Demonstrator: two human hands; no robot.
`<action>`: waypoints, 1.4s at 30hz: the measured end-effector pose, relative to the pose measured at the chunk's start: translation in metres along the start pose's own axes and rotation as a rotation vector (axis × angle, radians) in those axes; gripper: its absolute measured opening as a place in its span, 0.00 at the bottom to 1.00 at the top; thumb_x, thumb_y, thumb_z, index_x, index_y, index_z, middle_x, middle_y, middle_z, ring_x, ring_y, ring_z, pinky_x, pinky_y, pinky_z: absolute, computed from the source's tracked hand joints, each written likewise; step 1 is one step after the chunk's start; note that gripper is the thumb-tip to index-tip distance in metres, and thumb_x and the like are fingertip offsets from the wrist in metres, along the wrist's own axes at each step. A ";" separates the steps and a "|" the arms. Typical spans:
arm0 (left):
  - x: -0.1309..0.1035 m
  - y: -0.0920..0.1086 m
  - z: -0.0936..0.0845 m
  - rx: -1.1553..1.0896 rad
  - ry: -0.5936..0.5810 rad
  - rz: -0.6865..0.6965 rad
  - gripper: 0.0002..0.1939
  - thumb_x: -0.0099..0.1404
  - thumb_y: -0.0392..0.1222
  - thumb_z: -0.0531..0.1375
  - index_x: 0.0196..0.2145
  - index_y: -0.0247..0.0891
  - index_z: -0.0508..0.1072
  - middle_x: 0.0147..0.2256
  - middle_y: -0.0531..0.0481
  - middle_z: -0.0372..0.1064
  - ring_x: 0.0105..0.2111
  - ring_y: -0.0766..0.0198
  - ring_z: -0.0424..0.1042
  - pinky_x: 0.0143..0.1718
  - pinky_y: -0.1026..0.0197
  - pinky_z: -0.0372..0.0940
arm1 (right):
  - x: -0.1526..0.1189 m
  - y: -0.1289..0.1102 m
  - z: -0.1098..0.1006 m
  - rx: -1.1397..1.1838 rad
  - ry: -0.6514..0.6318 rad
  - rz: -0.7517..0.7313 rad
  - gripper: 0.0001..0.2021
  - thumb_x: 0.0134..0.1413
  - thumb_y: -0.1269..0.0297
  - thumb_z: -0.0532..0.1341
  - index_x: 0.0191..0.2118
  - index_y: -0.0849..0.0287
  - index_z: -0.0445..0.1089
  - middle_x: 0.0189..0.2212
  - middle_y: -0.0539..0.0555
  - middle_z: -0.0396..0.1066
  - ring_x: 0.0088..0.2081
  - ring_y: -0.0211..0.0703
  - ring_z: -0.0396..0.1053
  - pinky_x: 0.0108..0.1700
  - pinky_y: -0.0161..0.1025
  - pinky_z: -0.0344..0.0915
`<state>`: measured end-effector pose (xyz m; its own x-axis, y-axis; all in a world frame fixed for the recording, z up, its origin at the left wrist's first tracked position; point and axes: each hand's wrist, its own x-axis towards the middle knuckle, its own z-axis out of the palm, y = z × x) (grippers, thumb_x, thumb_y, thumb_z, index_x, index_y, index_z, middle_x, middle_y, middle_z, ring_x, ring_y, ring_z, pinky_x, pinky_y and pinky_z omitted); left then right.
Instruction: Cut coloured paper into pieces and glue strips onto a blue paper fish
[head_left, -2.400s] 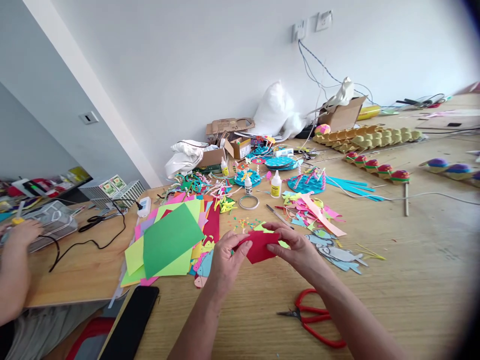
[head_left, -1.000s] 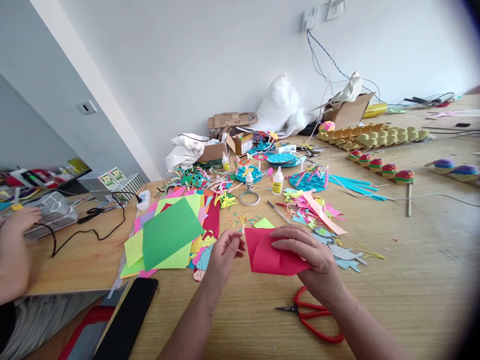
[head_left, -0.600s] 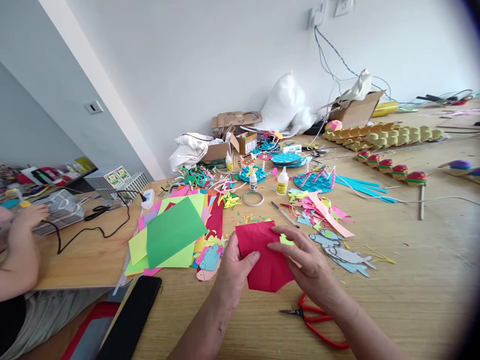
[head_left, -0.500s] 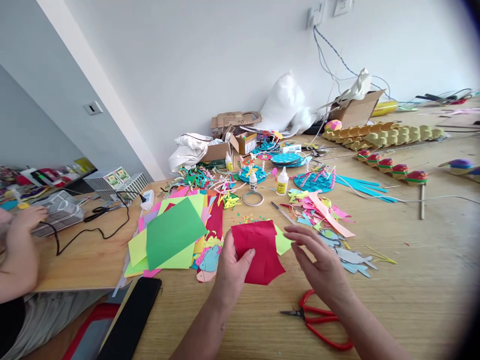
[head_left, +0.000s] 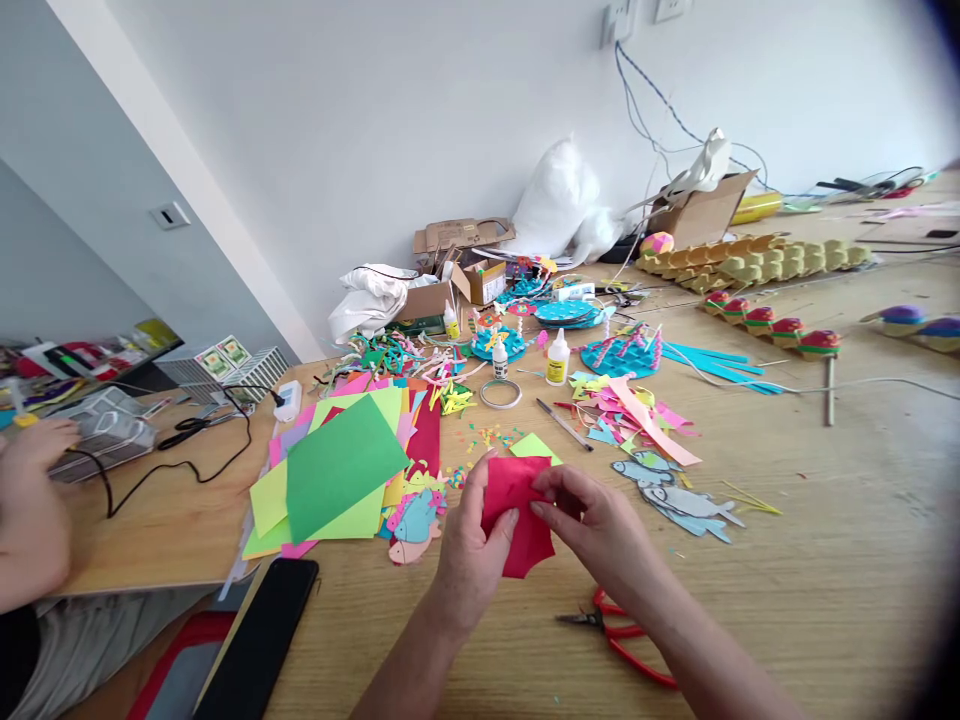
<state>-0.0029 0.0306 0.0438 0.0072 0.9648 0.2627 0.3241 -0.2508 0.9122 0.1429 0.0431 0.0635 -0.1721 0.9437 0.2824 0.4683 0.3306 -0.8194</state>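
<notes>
A red sheet of paper (head_left: 519, 545) with an uneven lower edge is held up over the table between my hands. My left hand (head_left: 474, 540) grips its left side, thumb in front and fingers behind. At the right edge, my right hand (head_left: 589, 515) pinches the same paper between thumb and fingers. Behind it lies a light green paper piece (head_left: 535, 447), partly covered. Red-handled scissors (head_left: 607, 622) rest below my right forearm, which hides part of the handles. Cut-out paper fish (head_left: 686, 500) lie right of my hands, and more paper fish (head_left: 416, 525) lie to the left.
Stacked coloured paper (head_left: 349, 465) and a black phone (head_left: 262, 635) are on the left. Beyond my hands stand glue bottles (head_left: 557, 360), a tape roll (head_left: 500, 394), a pen (head_left: 564, 425) and paper scraps (head_left: 637, 410). Another person's arm (head_left: 34, 500) is at far left.
My right hand has moved left from beside the light green piece and now pinches the red paper, which appears narrower. The view has shifted slightly.
</notes>
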 end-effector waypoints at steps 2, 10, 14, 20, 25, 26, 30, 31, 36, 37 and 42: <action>-0.001 -0.005 0.000 -0.042 -0.015 -0.005 0.27 0.55 0.33 0.55 0.53 0.40 0.57 0.49 0.44 0.63 0.48 0.57 0.63 0.48 0.58 0.60 | 0.002 0.000 -0.002 0.012 0.000 -0.051 0.05 0.48 0.69 0.55 0.24 0.57 0.64 0.22 0.49 0.63 0.26 0.38 0.63 0.27 0.34 0.60; -0.005 -0.012 -0.004 -0.226 -0.143 -0.107 0.23 0.54 0.37 0.58 0.50 0.40 0.63 0.41 0.45 0.69 0.41 0.57 0.67 0.41 0.59 0.65 | 0.011 -0.009 -0.017 0.016 -0.120 -0.151 0.04 0.47 0.71 0.55 0.24 0.58 0.63 0.39 0.53 0.68 0.39 0.41 0.66 0.39 0.37 0.61; -0.006 -0.011 -0.007 -0.274 -0.172 -0.118 0.25 0.54 0.37 0.58 0.51 0.40 0.62 0.36 0.45 0.70 0.36 0.59 0.69 0.36 0.61 0.66 | 0.014 -0.011 -0.019 -0.012 -0.135 -0.033 0.03 0.47 0.69 0.55 0.25 0.57 0.63 0.25 0.48 0.69 0.27 0.38 0.65 0.28 0.33 0.59; -0.006 -0.003 -0.011 -0.268 -0.274 -0.148 0.20 0.56 0.39 0.56 0.47 0.38 0.65 0.32 0.48 0.68 0.31 0.62 0.67 0.33 0.63 0.64 | 0.016 -0.018 -0.019 -0.145 -0.112 -0.049 0.04 0.47 0.68 0.55 0.25 0.58 0.65 0.20 0.46 0.67 0.22 0.35 0.63 0.25 0.31 0.55; -0.006 0.004 -0.012 -0.250 -0.353 -0.181 0.13 0.60 0.38 0.51 0.43 0.37 0.62 0.33 0.49 0.65 0.30 0.65 0.65 0.30 0.65 0.62 | 0.019 -0.018 -0.016 -0.158 -0.106 -0.058 0.04 0.47 0.68 0.56 0.24 0.58 0.64 0.19 0.46 0.66 0.22 0.34 0.62 0.24 0.31 0.54; -0.006 0.006 -0.012 -0.245 -0.357 -0.177 0.12 0.60 0.38 0.51 0.42 0.37 0.62 0.32 0.50 0.65 0.29 0.66 0.64 0.29 0.66 0.61 | 0.019 -0.018 -0.015 -0.149 -0.098 -0.055 0.04 0.47 0.68 0.56 0.24 0.58 0.64 0.19 0.45 0.66 0.22 0.34 0.61 0.24 0.30 0.54; -0.006 0.008 -0.012 -0.203 -0.345 -0.155 0.09 0.60 0.39 0.51 0.39 0.36 0.62 0.29 0.52 0.62 0.27 0.68 0.61 0.29 0.67 0.60 | 0.018 -0.017 -0.012 -0.119 -0.060 -0.051 0.04 0.47 0.67 0.57 0.24 0.58 0.64 0.19 0.45 0.66 0.22 0.34 0.61 0.24 0.30 0.55; -0.006 0.008 -0.012 -0.194 -0.336 -0.156 0.09 0.60 0.40 0.51 0.38 0.36 0.62 0.28 0.52 0.62 0.27 0.69 0.60 0.29 0.67 0.59 | 0.018 -0.017 -0.012 -0.115 -0.053 -0.051 0.04 0.47 0.67 0.57 0.24 0.58 0.64 0.19 0.45 0.66 0.22 0.34 0.61 0.24 0.30 0.55; -0.009 0.004 -0.010 -0.140 -0.323 -0.179 0.09 0.60 0.44 0.50 0.35 0.36 0.63 0.26 0.54 0.60 0.26 0.69 0.59 0.26 0.69 0.57 | 0.018 -0.017 -0.009 -0.084 -0.043 -0.031 0.06 0.47 0.65 0.57 0.23 0.58 0.63 0.19 0.46 0.66 0.23 0.36 0.63 0.25 0.32 0.56; -0.009 0.004 -0.010 -0.121 -0.318 -0.175 0.09 0.60 0.44 0.50 0.34 0.36 0.63 0.25 0.54 0.60 0.25 0.69 0.58 0.25 0.69 0.56 | 0.018 -0.017 -0.009 -0.070 -0.041 -0.027 0.05 0.47 0.65 0.57 0.23 0.58 0.62 0.20 0.46 0.66 0.23 0.36 0.63 0.25 0.32 0.57; -0.006 0.007 -0.011 -0.080 -0.262 -0.119 0.12 0.61 0.46 0.49 0.29 0.36 0.64 0.24 0.54 0.59 0.24 0.69 0.56 0.25 0.68 0.54 | 0.018 -0.013 -0.005 0.044 -0.025 0.017 0.05 0.46 0.65 0.57 0.33 0.57 0.64 0.25 0.48 0.69 0.27 0.38 0.65 0.28 0.33 0.60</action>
<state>-0.0110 0.0223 0.0524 0.2212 0.9726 0.0715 0.2616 -0.1298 0.9564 0.1377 0.0555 0.0816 -0.1859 0.9486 0.2561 0.4332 0.3131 -0.8452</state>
